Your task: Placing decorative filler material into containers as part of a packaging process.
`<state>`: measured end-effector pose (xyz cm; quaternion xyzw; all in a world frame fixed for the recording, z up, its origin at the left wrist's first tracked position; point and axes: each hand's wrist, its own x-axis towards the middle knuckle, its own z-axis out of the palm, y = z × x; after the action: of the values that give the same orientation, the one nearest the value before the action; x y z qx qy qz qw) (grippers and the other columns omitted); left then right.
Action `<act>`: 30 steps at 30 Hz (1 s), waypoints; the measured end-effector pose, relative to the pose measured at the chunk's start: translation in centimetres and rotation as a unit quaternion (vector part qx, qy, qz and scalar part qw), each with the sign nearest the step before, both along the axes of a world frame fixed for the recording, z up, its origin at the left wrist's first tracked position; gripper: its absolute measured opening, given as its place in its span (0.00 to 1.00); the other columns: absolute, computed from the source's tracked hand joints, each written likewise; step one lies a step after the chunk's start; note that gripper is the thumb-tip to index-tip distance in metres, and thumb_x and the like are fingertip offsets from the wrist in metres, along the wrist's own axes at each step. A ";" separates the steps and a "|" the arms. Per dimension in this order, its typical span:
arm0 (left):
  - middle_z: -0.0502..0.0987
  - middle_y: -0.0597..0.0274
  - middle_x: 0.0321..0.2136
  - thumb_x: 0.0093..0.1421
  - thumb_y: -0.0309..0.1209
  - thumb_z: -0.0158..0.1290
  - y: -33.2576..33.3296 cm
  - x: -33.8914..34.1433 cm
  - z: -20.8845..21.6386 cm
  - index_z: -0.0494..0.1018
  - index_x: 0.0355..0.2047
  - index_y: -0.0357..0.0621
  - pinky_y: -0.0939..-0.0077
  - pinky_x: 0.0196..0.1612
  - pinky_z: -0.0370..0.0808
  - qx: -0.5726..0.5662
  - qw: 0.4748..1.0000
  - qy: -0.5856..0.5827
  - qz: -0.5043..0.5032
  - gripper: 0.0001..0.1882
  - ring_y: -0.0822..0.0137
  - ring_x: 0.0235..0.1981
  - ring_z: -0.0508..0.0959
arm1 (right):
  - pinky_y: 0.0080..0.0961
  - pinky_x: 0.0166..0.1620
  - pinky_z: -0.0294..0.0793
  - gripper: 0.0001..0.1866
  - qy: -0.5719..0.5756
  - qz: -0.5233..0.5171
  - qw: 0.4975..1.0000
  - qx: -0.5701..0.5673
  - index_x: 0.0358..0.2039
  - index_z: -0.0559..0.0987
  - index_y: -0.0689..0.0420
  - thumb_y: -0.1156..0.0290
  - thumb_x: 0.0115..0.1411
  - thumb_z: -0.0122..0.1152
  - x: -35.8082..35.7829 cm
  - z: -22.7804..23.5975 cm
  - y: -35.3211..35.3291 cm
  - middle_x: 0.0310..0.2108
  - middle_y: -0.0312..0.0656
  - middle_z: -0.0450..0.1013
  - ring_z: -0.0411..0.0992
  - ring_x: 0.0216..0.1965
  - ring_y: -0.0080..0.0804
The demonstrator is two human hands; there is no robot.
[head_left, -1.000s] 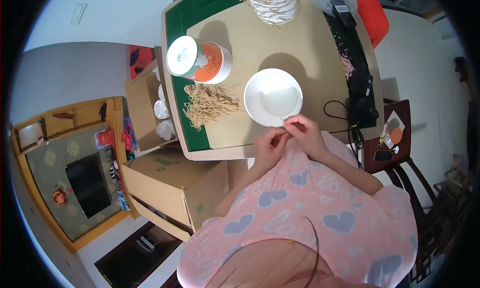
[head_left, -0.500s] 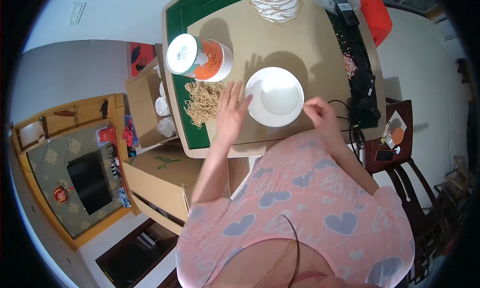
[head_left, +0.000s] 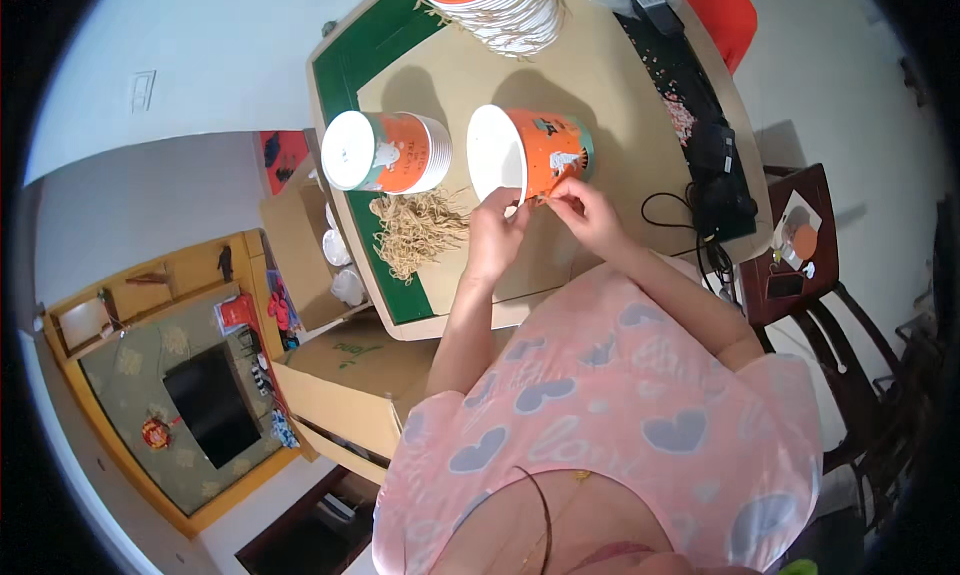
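Note:
A paper bucket (head_left: pixel 556 147), white inside and printed orange and green outside, lies tilted on its side with its mouth to the left. My left hand (head_left: pixel 495 237) grips its near rim, thumb and fingers closed on the edge. Close beside it, the fingers of my right hand (head_left: pixel 595 220) are pinched against the bucket's printed side, just behind the rim. Whatever small thing sits between those fingertips is too small to make out. Left of my hands lies a heap of beige twine pieces (head_left: pixel 415 233), and behind it a stack of similar buckets (head_left: pixel 408 155) rests on its side.
At the far edge stands a taller bucket stack (head_left: pixel 505 20) with twine hanging from it. Black devices and cables (head_left: pixel 722 200) crowd the table's right side, near a red bag (head_left: pixel 722 15). Cardboard boxes (head_left: pixel 345 375) stand left of the table, a dark chair (head_left: pixel 800 230) to the right.
The bucket has gone from upright, mouth up, to tilted on its side. My left hand has moved right onto its rim, and my right hand has come left to its printed side.

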<state>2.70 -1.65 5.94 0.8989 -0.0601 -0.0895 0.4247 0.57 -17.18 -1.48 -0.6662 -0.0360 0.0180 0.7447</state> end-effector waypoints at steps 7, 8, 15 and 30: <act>0.77 0.56 0.29 0.55 0.19 0.52 -2.7 -0.4 2.4 0.67 0.48 0.44 0.74 0.34 0.73 0.014 0.998 0.019 0.056 0.20 0.66 0.30 0.77 | 0.11 0.28 0.61 0.03 0.024 0.009 1.000 0.018 0.29 0.71 0.60 0.76 0.59 0.54 0.5 -1.3 0.0 0.23 0.27 0.65 0.60 0.24 0.11; 0.75 0.55 0.30 0.55 0.19 0.52 -2.7 -0.2 1.5 0.63 0.49 0.46 0.73 0.33 0.73 0.046 0.999 -0.015 0.024 0.21 0.65 0.29 0.76 | 0.11 0.29 0.61 0.03 0.015 0.008 0.999 0.029 0.30 0.71 0.60 0.76 0.59 0.54 0.5 -1.7 0.0 0.23 0.27 0.65 0.61 0.25 0.11; 0.74 0.54 0.29 0.54 0.16 0.49 -2.1 -0.4 -0.9 0.70 0.36 0.38 0.68 0.30 0.73 0.020 0.995 -0.096 0.004 0.09 0.57 0.28 0.76 | 0.11 0.30 0.62 0.02 0.025 -0.022 0.998 0.054 0.30 0.71 0.60 0.77 0.60 0.53 0.2 -0.8 -0.4 0.24 0.27 0.66 0.61 0.26 0.11; 0.75 0.57 0.30 0.51 0.23 0.56 -2.0 0.0 1.4 0.77 0.35 0.41 0.71 0.31 0.73 0.055 0.982 -0.159 -0.083 0.09 0.59 0.29 0.76 | 0.34 0.28 0.69 0.04 -0.085 -0.031 0.980 -0.180 0.28 0.70 0.57 0.73 0.55 0.55 0.4 3.8 -1.9 0.24 0.45 0.70 0.71 0.25 0.45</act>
<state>2.73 -3.68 7.39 0.9153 -0.1966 0.0165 0.3511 0.95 -19.06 2.36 -0.7890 -0.0750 -0.0556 0.6072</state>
